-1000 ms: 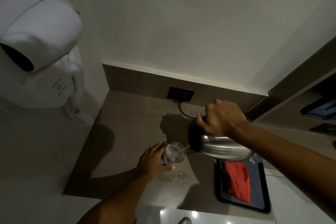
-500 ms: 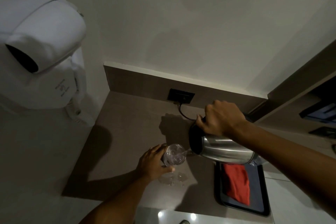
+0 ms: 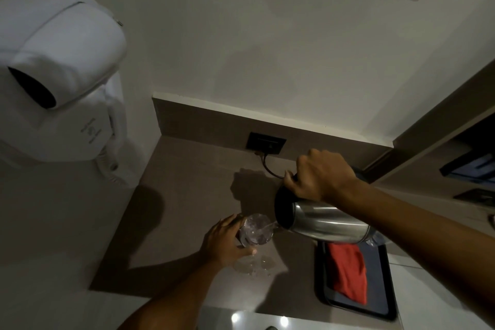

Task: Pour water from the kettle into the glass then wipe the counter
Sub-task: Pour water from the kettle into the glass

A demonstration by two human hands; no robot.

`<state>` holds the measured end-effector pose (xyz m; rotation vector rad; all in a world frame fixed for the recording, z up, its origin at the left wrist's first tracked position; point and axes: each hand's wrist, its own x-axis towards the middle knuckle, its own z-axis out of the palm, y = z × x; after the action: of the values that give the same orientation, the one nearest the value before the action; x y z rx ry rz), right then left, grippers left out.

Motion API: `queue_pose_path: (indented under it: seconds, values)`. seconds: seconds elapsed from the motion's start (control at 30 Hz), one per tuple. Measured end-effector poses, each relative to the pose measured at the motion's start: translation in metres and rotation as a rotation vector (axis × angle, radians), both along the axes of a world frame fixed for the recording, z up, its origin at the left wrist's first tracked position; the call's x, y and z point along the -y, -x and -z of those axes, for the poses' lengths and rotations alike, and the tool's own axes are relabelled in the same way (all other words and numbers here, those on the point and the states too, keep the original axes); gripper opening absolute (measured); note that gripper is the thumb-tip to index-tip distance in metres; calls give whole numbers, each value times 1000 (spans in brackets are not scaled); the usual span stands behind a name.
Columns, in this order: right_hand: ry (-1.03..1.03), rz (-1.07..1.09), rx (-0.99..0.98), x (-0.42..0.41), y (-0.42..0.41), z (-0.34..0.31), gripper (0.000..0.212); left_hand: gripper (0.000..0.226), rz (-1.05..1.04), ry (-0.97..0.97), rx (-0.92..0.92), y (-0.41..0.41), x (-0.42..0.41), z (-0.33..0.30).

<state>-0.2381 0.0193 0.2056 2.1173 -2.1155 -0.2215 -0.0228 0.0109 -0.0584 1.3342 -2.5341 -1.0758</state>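
A steel kettle with a black lid is tipped to the left, and my right hand grips its handle from above. Its spout sits over the rim of a clear glass, and a thin stream of water runs into the glass. My left hand is wrapped around the glass from the left and holds it on the brown counter. A folded red cloth lies on a dark tray to the right, below the kettle.
A white wall-mounted dryer juts out at the upper left. A black socket with a cord sits on the backsplash behind the kettle. Shelves with dark items stand at the right. Light reflections or drops lie on the counter under the glass.
The kettle stays tipped over the glass and water keeps flowing. Both hands hold nearly the same places; the view has shifted slightly.
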Motion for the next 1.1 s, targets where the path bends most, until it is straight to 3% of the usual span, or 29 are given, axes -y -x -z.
queue_pose_path:
  seconds: [0.37, 0.77, 1.1]
  values:
    - [26, -21, 14, -1, -3, 6, 56, 103, -14, 0, 2, 1, -1, 2]
    - [80, 61, 202, -31, 13, 27, 55, 108, -17, -7, 7, 1, 0, 2]
    - [254, 385, 733, -68, 60, 67, 42, 104, -4, -2, -35, 0, 0, 0]
